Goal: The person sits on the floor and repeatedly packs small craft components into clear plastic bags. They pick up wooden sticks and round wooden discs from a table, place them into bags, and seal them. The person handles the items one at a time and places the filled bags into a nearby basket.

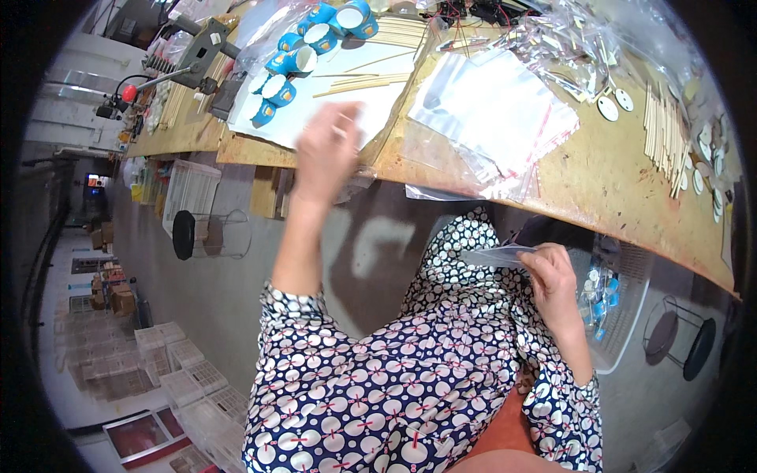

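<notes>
My left hand (330,145) is blurred over the front of a white sheet (378,112) on the worktable. Its fingers look bent, and whether they hold anything cannot be made out. Just beyond it lie thin wooden sticks (361,86) and several blue paper cups (279,90) with white insides. My right hand (551,273) is below the table edge, pinching a clear plastic bag (498,256) between thumb and fingers above my lap. A pile of clear zip bags (488,112) lies on the table between the two hands, partly over its front edge.
A lever press (198,62) with a red knob stands at the left. Bundled wooden sticks (665,133), white discs (607,109) and bagged small parts (568,47) lie to the right. Below are a plastic crate (634,295) with blue parts and stools (184,235).
</notes>
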